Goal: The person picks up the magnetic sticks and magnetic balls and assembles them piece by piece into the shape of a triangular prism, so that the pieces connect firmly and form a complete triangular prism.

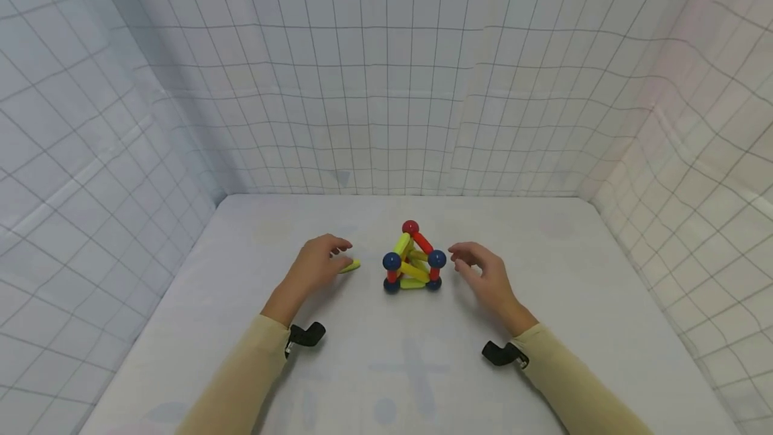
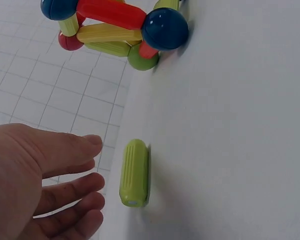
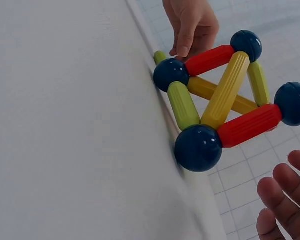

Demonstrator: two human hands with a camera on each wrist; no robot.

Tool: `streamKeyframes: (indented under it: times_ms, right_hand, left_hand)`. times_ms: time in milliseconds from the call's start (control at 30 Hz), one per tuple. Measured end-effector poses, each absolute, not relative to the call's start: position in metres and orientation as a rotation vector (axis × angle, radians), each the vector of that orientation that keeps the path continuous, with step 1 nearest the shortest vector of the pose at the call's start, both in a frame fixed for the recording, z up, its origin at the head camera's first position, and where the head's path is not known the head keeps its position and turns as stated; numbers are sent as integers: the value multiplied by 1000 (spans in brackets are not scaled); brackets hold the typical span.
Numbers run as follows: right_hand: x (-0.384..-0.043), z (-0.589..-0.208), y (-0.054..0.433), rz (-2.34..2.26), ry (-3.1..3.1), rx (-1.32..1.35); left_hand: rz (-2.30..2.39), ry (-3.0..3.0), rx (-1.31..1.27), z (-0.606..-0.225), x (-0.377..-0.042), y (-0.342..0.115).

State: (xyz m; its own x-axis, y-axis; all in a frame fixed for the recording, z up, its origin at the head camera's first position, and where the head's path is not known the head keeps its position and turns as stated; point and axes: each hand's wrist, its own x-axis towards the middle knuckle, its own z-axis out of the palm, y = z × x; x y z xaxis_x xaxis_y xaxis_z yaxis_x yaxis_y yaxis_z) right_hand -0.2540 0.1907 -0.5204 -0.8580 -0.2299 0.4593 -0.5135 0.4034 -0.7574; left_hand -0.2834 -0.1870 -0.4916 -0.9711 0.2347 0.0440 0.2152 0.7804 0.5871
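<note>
A structure of coloured rods and balls (image 1: 414, 272) stands on the table between the two hands. Red, yellow and green rods join its dark blue balls (image 3: 198, 148), with a red ball (image 1: 410, 227) at the top in the head view and a green ball (image 2: 142, 57) in the left wrist view. The left hand (image 1: 317, 262) hovers beside a loose green rod (image 2: 134, 173), a gap showing between fingertips and rod. To the right of the structure, the right hand (image 1: 483, 271) has its fingers loosely bent, touching nothing. Part of it lies outside the right wrist view.
The white table (image 1: 386, 341) spreads around the structure. Grid-patterned white sheets (image 1: 410, 86) rise behind it and at both sides. A black wrist mount (image 1: 306, 334) sits on the left sleeve, another black mount (image 1: 502, 354) on the right.
</note>
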Motion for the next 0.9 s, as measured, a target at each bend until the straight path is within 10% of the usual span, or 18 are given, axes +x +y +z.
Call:
streamKeyframes:
  times_ms: [900]
  right_hand:
    - [-251, -541, 179, 1437, -2477, 724]
  left_hand:
    - [855, 2980, 453, -508, -287, -192]
